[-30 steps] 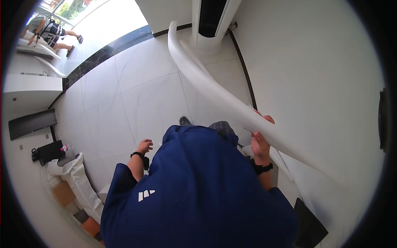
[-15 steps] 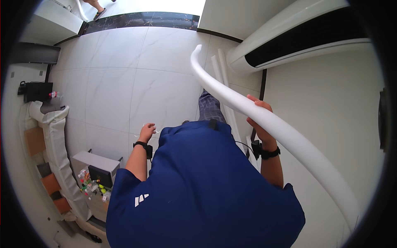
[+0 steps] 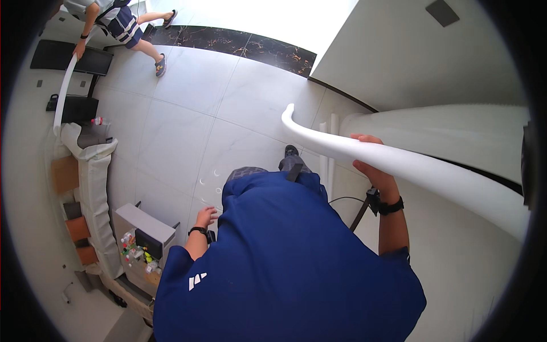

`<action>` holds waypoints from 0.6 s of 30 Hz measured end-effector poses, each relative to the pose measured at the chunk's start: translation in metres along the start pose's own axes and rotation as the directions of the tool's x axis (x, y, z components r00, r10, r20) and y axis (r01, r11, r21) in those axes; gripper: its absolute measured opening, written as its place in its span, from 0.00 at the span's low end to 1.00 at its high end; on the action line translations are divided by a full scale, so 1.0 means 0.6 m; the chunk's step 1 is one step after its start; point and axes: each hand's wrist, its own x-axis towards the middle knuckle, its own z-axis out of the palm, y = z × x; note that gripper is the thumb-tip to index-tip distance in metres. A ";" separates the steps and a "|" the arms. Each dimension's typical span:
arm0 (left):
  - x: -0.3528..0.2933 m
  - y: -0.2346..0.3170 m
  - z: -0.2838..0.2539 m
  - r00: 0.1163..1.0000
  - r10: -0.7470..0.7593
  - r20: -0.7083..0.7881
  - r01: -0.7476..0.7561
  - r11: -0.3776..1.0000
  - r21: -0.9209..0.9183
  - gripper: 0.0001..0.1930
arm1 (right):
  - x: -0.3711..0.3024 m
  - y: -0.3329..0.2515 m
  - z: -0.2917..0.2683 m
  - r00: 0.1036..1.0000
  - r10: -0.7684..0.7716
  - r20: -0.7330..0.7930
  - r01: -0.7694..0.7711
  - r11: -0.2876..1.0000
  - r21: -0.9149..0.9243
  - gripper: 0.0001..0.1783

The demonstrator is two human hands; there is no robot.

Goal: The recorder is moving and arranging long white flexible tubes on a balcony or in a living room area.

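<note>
A long, thick white tube [image 3: 336,147] runs from the middle of the floor view out to the right edge, bent by the lens. My right hand [image 3: 377,175] is wrapped round it from beneath, fingertips showing above its upper side and the thumb below. On the left, my left hand [image 3: 207,216] hangs beside my shirt with fingers apart and nothing in it. Close ahead of that hand, small white rings [image 3: 218,190] lie on the tiles. Both wrists wear black straps.
Two white lengths [image 3: 323,165] lie near my right foot. At the far left another person [image 3: 122,25] holds a white tube [image 3: 64,94]. A sofa [image 3: 99,199] and a table with bottles [image 3: 137,219] stand left; a tall white appliance [image 3: 444,125] stands right.
My view has turned, and the tube in my right hand now lies flatter across it. The other person with a tube has come into view at the far left. My left hand stays low.
</note>
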 end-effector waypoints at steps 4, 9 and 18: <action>0.044 0.210 0.065 0.985 0.161 -0.060 -0.168 0.978 -0.120 0.21 | 0.269 0.004 0.002 0.996 -0.091 0.013 0.090 0.994 0.064 0.26; 0.123 0.337 0.056 0.999 0.037 -0.036 -0.043 0.981 -0.187 0.21 | 0.558 -0.004 0.079 0.956 -0.201 -0.212 0.210 0.978 0.017 0.23; 0.322 0.698 -0.105 0.978 -0.171 0.123 0.191 0.966 -0.172 0.20 | 1.021 -0.034 0.168 0.836 -0.228 -0.500 0.409 0.866 0.288 0.25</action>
